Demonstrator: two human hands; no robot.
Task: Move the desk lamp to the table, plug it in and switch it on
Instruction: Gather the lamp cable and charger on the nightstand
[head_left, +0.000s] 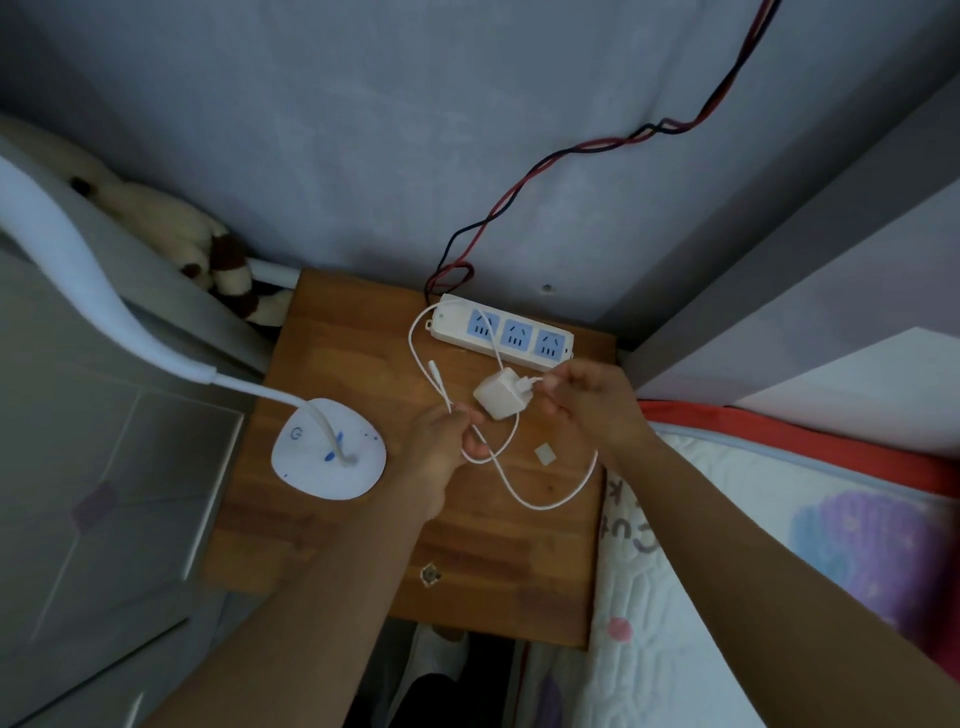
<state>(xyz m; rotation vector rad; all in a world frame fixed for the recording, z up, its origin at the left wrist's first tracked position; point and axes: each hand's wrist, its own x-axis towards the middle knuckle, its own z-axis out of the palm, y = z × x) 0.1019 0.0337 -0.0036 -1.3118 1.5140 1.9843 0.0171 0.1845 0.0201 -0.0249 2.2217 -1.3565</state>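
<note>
The white desk lamp stands on the small wooden table (332, 540), its flat base (317, 465) at the left edge and its neck (78, 260) arching up to the left. A white power strip (501, 332) with three blue sockets lies at the table's back. My left hand (441, 447) pinches the white cable (550, 499) near its small free plug (435, 371). My right hand (587, 400) grips the cable's other end where it joins the white adapter (498, 397), which hangs between both hands above the table. No plug sits in the strip.
A red and black cord (524, 182) runs from the strip up the grey wall. A stuffed toy (208, 254) lies behind the table at left. A bed with a patterned quilt (779, 571) borders the right side. A small pale tab (544, 453) rests on the table.
</note>
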